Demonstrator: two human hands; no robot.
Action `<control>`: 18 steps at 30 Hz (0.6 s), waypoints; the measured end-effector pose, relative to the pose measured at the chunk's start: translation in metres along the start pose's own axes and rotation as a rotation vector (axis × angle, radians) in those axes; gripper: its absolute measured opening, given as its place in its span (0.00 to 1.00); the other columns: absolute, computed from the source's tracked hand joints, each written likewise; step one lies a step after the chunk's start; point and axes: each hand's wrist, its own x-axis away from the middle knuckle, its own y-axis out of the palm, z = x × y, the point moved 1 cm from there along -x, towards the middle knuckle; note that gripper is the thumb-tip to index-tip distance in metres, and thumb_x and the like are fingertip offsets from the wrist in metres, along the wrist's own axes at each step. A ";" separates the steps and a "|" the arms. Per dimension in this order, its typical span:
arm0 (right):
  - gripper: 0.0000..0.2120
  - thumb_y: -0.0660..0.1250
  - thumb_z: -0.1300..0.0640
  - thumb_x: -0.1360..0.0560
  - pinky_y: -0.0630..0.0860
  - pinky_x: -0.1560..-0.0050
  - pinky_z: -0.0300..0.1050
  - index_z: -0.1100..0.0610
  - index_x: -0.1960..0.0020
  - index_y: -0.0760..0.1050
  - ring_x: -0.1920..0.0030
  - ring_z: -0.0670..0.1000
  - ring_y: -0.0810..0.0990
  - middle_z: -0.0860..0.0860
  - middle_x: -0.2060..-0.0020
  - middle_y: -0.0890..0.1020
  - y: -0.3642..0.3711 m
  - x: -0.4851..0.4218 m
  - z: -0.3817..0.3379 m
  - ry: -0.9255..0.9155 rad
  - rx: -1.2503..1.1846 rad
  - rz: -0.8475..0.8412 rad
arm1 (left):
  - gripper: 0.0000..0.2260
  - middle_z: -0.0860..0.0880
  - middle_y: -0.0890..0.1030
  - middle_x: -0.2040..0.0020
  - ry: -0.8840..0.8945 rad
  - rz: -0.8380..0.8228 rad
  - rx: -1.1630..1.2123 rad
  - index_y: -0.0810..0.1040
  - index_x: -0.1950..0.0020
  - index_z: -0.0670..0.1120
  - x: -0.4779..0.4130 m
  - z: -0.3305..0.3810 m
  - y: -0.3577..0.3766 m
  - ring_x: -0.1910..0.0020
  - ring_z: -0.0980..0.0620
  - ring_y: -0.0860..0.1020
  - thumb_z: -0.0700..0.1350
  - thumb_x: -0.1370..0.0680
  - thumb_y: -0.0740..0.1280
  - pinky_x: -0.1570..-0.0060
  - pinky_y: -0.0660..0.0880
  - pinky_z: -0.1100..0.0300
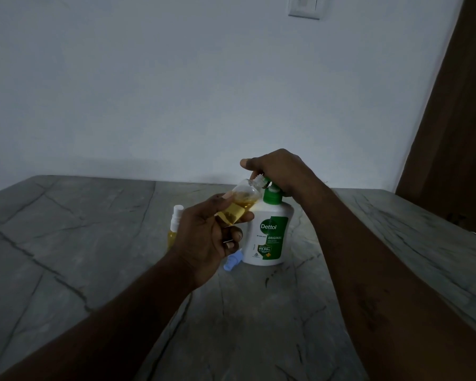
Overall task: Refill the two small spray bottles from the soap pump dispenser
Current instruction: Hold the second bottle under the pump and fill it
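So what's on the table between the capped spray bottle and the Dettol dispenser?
In the head view, the left hand holding the open spray bottle fills that stretch; below it lies a blue cap on the table.

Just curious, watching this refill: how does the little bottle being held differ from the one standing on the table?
The held bottle is tilted in the left hand, its open neck at the green pump spout; the standing bottle is upright on the table. The held bottle has no top, while the standing bottle wears its white sprayer. Both are small, clear and hold yellow liquid.
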 end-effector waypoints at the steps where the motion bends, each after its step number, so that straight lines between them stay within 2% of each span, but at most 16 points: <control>1: 0.20 0.72 0.39 0.25 0.71 0.65 0.41 0.57 0.55 0.85 0.66 0.45 0.80 0.48 0.64 0.84 0.000 0.000 0.000 -0.001 0.002 0.002 | 0.23 0.42 0.83 0.56 0.000 0.000 0.002 0.78 0.37 0.41 0.000 0.000 0.000 0.69 0.51 0.71 0.52 0.29 0.65 0.72 0.67 0.62; 7: 0.21 0.69 0.38 0.25 0.70 0.63 0.42 0.55 0.61 0.85 0.65 0.45 0.80 0.46 0.66 0.84 -0.002 -0.003 0.000 -0.076 0.060 0.102 | 0.24 0.42 0.83 0.55 0.008 -0.005 0.003 0.77 0.35 0.40 -0.001 0.000 0.000 0.69 0.51 0.71 0.51 0.27 0.64 0.74 0.67 0.62; 10: 0.21 0.69 0.37 0.25 0.69 0.63 0.42 0.53 0.64 0.84 0.68 0.45 0.79 0.46 0.67 0.84 -0.004 -0.006 -0.003 -0.107 0.109 0.128 | 0.20 0.42 0.83 0.55 -0.002 -0.014 0.011 0.77 0.34 0.40 -0.001 0.001 0.000 0.69 0.51 0.71 0.49 0.22 0.61 0.74 0.68 0.62; 18: 0.19 0.71 0.38 0.25 0.69 0.65 0.41 0.54 0.60 0.85 0.65 0.44 0.79 0.45 0.66 0.84 -0.002 -0.006 -0.001 -0.062 0.060 0.084 | 0.19 0.41 0.83 0.56 -0.006 0.009 0.016 0.78 0.36 0.40 -0.001 0.001 0.001 0.70 0.52 0.71 0.49 0.21 0.60 0.74 0.68 0.62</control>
